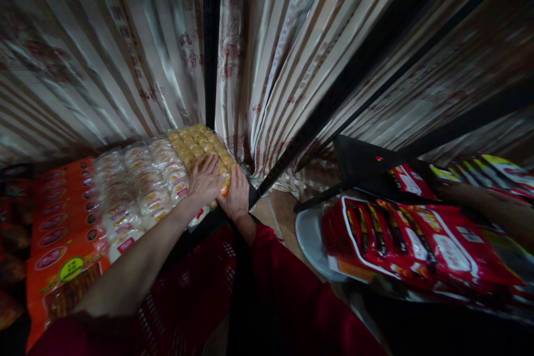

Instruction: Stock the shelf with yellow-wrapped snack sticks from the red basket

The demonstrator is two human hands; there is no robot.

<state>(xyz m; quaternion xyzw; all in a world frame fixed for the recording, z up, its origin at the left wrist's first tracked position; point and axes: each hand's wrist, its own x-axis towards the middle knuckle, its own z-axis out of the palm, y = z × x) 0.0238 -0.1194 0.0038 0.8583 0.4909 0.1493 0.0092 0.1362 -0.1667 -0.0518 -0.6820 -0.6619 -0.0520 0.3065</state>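
Observation:
Rows of small yellow-wrapped snack packets (192, 142) lie at the right end of a shelf, beside rows of packets in clear wrapping (142, 178). My left hand (206, 179) rests flat on top of the yellow packets, fingers stretched out. At their right front edge, my right hand (236, 193) presses with its fingers extended and held close to each other. The hands are almost touching. Whatever lies under the palms is hidden.
An orange printed sheet (62, 222) lies at left. Dark metal posts (211, 39) stand before pleated curtains (167, 67). A red basket (187, 289) is below me. Red packets (442, 233) fill a basket at right, where another person's forearm (492, 208) reaches in.

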